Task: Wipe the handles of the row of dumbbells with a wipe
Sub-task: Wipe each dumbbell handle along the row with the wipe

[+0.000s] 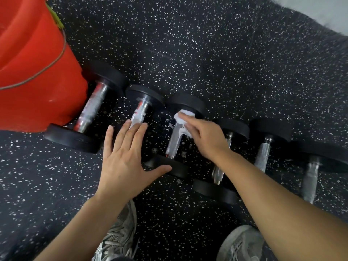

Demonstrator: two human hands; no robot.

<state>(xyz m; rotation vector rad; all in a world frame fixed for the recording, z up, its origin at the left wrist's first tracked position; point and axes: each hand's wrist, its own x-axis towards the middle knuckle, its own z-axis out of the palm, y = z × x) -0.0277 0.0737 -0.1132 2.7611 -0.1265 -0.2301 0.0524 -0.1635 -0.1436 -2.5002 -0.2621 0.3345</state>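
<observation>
Several black dumbbells with metal handles lie side by side on the speckled rubber floor. My right hand (204,137) holds a white wipe (183,119) pressed on the far end of the third dumbbell's handle (174,143). My left hand (124,159) is flat with fingers spread, its fingertips over the near part of the second dumbbell's handle (140,113) and its thumb by the third dumbbell's near head (169,166). The first dumbbell (90,108) lies far left. More handles (262,157) lie to the right; my right forearm covers part of the fourth.
A red bucket (32,68) with a wire bail stands at the upper left, touching the first dumbbell. My two grey sneakers (118,236) are at the bottom edge. Bare speckled floor (207,53) stretches beyond the row. A pale floor patch shows at the top right corner.
</observation>
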